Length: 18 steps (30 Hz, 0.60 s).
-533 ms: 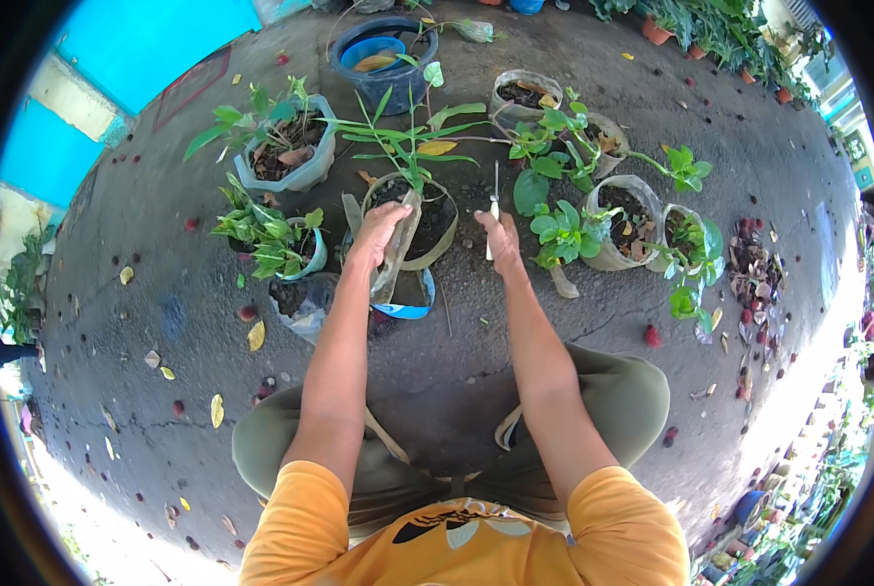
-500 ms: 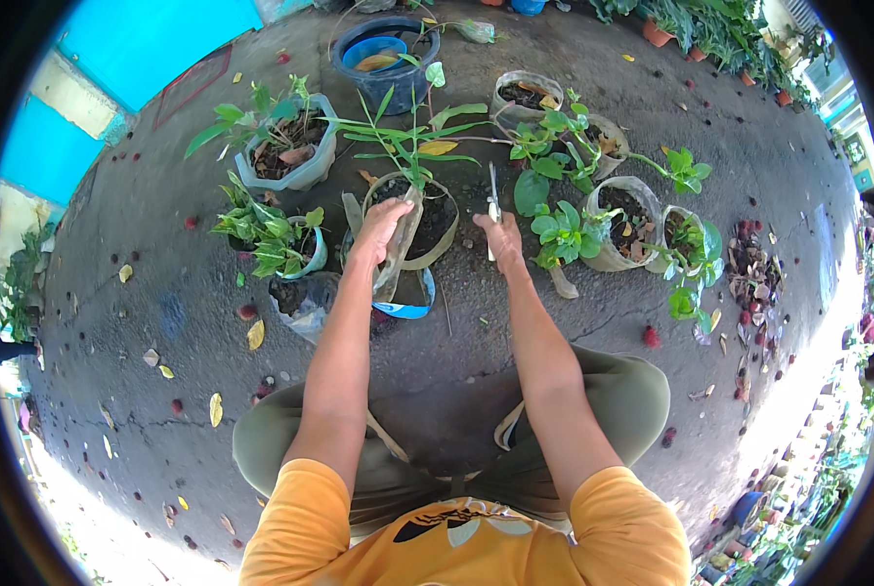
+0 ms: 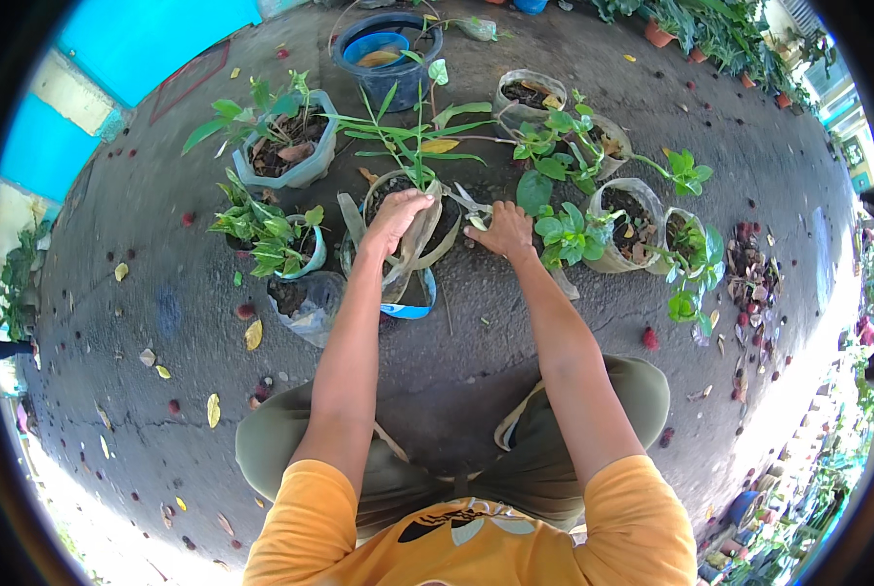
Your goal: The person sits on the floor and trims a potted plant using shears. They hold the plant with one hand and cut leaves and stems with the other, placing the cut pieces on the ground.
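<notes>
Straight ahead, a long-leaved green plant [image 3: 415,154] rises from a soil-filled plastic grow bag [image 3: 447,246]. My left hand [image 3: 396,221] is closed on a translucent plastic flap [image 3: 422,227] at the bag's near side, thumb toward the plant's stem. In my right hand [image 3: 507,232] is a pair of scissors [image 3: 470,205], gripped by the handles. Their blades are parted and point up and left, close to the flap; whether they touch it I cannot tell. A blue and white piece of plastic [image 3: 409,309] shows below the bag.
To the left stand a pale cut container [image 3: 305,174] of soil and a leafy potted plant [image 3: 285,244]. Several plastic grow bags [image 3: 605,256] with plants stand at right. Behind is a black bucket [image 3: 417,80] holding a blue one. Fallen leaves dot the concrete ground [image 3: 202,322].
My right hand has turned the scissors from upright toward the left, and their blades have parted near the bag. My left hand has shifted slightly right with the flap.
</notes>
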Available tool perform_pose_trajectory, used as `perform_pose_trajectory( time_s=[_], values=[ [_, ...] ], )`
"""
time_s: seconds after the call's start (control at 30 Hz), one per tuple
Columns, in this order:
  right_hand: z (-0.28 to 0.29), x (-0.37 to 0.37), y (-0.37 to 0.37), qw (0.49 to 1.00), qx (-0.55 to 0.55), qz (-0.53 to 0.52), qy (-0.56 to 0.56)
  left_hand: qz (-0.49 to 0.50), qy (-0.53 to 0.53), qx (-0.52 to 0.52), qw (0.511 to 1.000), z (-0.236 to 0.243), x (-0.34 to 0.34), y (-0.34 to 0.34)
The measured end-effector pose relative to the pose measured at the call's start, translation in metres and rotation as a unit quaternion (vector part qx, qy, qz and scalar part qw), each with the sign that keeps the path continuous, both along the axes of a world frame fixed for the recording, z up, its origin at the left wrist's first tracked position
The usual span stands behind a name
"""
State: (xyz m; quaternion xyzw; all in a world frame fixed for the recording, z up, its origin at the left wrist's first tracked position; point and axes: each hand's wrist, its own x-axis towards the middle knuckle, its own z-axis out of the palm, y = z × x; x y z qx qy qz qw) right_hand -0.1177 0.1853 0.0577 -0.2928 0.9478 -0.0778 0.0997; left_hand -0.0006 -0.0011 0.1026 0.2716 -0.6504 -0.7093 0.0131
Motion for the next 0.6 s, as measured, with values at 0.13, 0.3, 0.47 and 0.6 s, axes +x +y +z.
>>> perform_pose_trajectory(
  time_s=[0.13, 0.3, 0.47, 0.6],
  values=[
    [-0.007, -0.009, -0.012, 0.999, -0.020, 0.027, -0.027, -0.057, -0.005, 0.036, 0.998, 0.000, 0.007, 0.000],
    [-0.031, -0.017, -0.010, 0.990, -0.105, 0.034, -0.083, -0.110, -0.080, 0.093, 0.986, -0.005, 0.012, -0.002],
    [-0.043, -0.028, -0.010, 0.981, -0.135, 0.068, -0.117, -0.131, -0.085, 0.090, 0.984, -0.007, 0.012, -0.003],
    [-0.035, -0.032, -0.009, 0.980, -0.127, 0.077, -0.133, -0.125, -0.080, 0.101, 0.984, -0.013, 0.012, -0.006]
  ],
)
